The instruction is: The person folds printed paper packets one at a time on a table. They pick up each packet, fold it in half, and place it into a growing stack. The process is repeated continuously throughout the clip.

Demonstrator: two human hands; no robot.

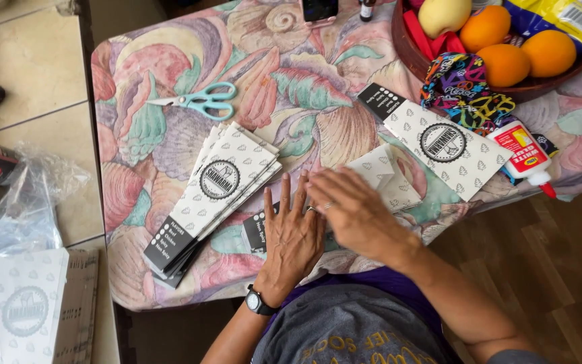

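White paper sleeve (pixel 382 178), printed with small grey leaf marks and ending in a black band, lies flat on the worktop (pixel 291 87), which wears a cloth of pink and green shells. Both hands press on this sleeve. Left hand (pixel 292 236), a black watch at its wrist, lies flat with fingers spread over the sleeve's black end. Right hand (pixel 355 209), a ring on one finger, lies flat with fingers together, just right of the left hand, covering the sleeve's middle; neither grip is closed on anything. Only the sleeve's far end shows beyond the fingertips. Left of the sleeve sits a stack of matching sleeves (pixel 220 192). Beyond that stack lie teal scissors (pixel 200 101). Right of the sleeve lies another sleeve (pixel 439 141), then a glue bottle (pixel 523 155).
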